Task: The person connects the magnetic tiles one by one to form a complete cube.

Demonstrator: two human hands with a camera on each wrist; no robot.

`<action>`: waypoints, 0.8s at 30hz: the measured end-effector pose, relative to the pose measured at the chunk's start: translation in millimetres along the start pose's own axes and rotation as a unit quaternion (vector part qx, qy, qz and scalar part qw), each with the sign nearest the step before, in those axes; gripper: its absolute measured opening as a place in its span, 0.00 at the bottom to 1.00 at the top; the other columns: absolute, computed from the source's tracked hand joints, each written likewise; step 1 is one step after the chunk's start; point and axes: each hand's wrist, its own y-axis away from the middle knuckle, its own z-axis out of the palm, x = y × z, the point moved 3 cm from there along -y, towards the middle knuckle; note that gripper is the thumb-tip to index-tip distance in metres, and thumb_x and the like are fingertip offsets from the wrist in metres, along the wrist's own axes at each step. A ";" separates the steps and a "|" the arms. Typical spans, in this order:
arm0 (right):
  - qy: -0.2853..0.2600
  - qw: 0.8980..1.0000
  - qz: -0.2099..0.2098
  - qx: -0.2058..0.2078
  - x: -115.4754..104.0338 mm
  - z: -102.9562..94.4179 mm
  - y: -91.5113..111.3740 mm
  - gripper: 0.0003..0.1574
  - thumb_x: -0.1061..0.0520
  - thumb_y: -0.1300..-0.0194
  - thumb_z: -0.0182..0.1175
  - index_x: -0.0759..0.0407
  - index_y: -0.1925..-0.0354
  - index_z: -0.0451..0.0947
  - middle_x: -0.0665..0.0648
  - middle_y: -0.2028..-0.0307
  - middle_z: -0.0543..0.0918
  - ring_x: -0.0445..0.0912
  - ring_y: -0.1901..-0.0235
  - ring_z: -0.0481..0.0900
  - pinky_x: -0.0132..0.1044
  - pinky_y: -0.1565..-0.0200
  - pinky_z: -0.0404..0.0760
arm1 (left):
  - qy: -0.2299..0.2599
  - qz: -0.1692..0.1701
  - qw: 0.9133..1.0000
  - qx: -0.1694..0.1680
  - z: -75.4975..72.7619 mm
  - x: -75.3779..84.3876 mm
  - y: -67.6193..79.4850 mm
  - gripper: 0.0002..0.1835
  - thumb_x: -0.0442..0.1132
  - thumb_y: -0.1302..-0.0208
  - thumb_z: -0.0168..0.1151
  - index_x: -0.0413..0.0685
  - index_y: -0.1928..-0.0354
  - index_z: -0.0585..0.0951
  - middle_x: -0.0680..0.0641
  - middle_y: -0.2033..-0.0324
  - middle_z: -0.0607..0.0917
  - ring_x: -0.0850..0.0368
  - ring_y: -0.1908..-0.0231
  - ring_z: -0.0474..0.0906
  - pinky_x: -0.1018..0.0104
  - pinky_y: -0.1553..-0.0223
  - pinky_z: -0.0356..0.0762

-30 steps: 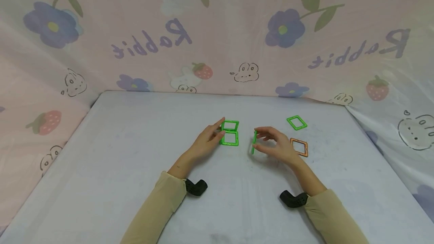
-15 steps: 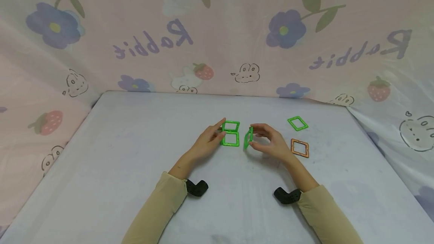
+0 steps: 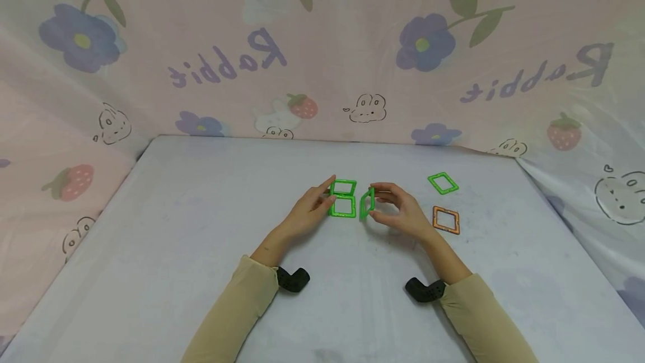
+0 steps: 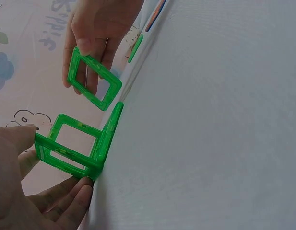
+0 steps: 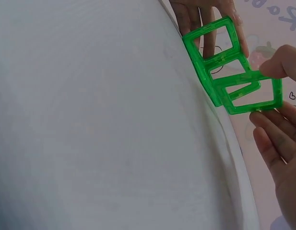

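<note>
Several green square magnetic tiles are joined near mid-table: one (image 3: 342, 215) lies flat, another (image 3: 344, 181) stands along its far side, and a third (image 4: 61, 149) stands on its left. My left hand (image 3: 304, 209) grips the left upright tile by its edges, thumb and fingers at opposite sides. Just right of this structure, my right hand (image 3: 405, 212) pinches a further green square tile (image 4: 100, 68) between thumb and fingers. That tile is tilted upright, and the head view shows a small gap between it and the flat one.
On the right of the white table (image 3: 176, 273) lie a loose green tile (image 3: 448, 190) and, nearer, an orange square tile (image 3: 435, 218). A patterned curtain (image 3: 322, 60) surrounds the back and sides. Black wrist devices (image 3: 293, 280) sit at both cuffs.
My right hand has moved left with its green tile, closer to the joined tiles, and the tile has turned so its opening shows. The left hand has stayed in place.
</note>
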 end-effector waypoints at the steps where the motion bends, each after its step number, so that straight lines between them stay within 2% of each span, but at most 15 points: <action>1: 0.000 1.000 0.001 0.000 -0.1 0.0 -0.2 0.37 0.67 0.44 0.67 0.69 0.38 0.66 0.69 0.39 0.72 0.60 0.41 0.72 0.51 0.41 0.71 | 0.000 -0.001 1.000 0.000 0.1 0.1 0.0 0.29 0.43 0.25 0.48 0.53 0.26 0.57 0.35 0.39 0.71 0.47 0.51 0.75 0.50 0.44 0.71; 24: -0.012 0.999 0.031 -0.010 -2.3 3.3 -5.0 0.39 0.66 0.44 0.68 0.68 0.36 0.64 0.66 0.38 0.71 0.60 0.39 0.71 0.55 0.38 0.69 | 0.002 -0.001 1.000 0.001 0.3 1.1 0.3 0.29 0.43 0.26 0.48 0.52 0.26 0.56 0.35 0.40 0.71 0.46 0.51 0.75 0.49 0.45 0.71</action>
